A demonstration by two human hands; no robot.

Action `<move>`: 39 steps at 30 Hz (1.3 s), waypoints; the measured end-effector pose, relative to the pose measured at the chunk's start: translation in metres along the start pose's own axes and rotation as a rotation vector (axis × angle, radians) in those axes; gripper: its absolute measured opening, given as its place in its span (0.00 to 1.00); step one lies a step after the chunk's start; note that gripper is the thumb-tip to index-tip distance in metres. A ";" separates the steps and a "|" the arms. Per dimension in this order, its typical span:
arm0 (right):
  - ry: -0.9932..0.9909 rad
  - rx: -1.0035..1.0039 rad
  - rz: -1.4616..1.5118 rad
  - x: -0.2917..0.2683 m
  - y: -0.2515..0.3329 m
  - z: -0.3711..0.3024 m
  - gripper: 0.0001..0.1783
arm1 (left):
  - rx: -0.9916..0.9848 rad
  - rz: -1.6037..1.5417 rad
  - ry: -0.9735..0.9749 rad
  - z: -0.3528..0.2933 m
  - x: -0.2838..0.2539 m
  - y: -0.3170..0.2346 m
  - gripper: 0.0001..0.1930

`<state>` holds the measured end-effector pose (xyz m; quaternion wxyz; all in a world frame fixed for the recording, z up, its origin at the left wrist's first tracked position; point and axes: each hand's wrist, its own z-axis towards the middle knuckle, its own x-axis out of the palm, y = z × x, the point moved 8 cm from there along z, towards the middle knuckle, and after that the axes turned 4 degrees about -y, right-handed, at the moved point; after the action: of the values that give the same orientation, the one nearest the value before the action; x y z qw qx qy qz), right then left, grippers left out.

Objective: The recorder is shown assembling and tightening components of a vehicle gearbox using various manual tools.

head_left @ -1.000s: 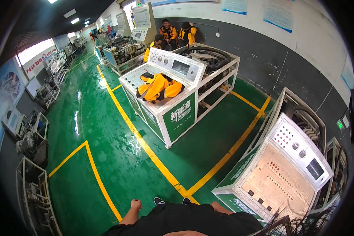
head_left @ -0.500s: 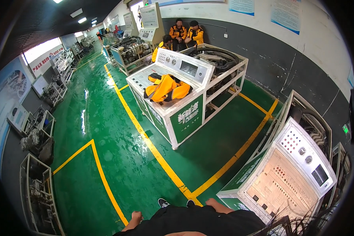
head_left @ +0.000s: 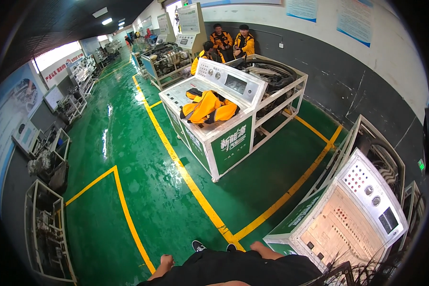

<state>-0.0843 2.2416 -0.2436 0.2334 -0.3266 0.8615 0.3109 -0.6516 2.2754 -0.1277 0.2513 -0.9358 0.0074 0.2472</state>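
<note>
The thing nearest to the hands is the near console point(head_left: 336, 220), a big cabinet with a sloping, wood-coloured panel and a pale upper board. I judge it to be heavy and stiff, because it looks built on a metal frame and joined to the machinery point(head_left: 383, 167) behind it; one person would hardly lift it. Its dark screen point(head_left: 388, 220), round gauges point(head_left: 369, 190) and small knobs are probably the fragile parts, so a hold should better be taken on the pale frame edge around the panel, which looks firm but perhaps a little smooth. The console stands at the person's right side, its closest corner just beside the right hand point(head_left: 258, 246); from this steep, bent view I cannot say surely whether there is a gap. The left hand point(head_left: 167, 260) is farther, on the other side of the body, above the green floor point(head_left: 145, 224). Both hands hang low and look loosely curled, and no object is seen in either, but how far the fingers are open I cannot tell. A yellow-orange jacket point(head_left: 207, 107), soft and surely light, lies on the middle console point(head_left: 188, 138), ahead and well apart from both hands.
</note>
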 end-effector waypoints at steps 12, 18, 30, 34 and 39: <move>0.028 0.019 0.040 0.017 -0.013 -0.015 0.22 | -0.032 0.043 0.083 0.067 0.013 -0.002 0.18; 0.131 0.027 -0.124 0.086 -0.078 0.039 0.22 | 0.083 0.143 0.065 0.023 0.038 -0.050 0.16; 0.040 0.024 0.052 0.006 -0.014 -0.020 0.24 | -0.091 0.040 0.190 0.057 0.022 0.009 0.17; 0.095 -0.172 -0.125 0.005 0.000 -0.022 0.24 | -0.065 0.035 0.163 0.048 0.024 0.006 0.17; 0.046 0.120 0.055 0.006 -0.021 -0.017 0.25 | -0.023 0.059 0.095 0.038 0.018 -0.002 0.17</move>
<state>-0.0771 2.2145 -0.2436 0.2242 -0.2954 0.8922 0.2577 -0.6528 2.2972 -0.1642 0.2325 -0.9487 0.0439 0.2098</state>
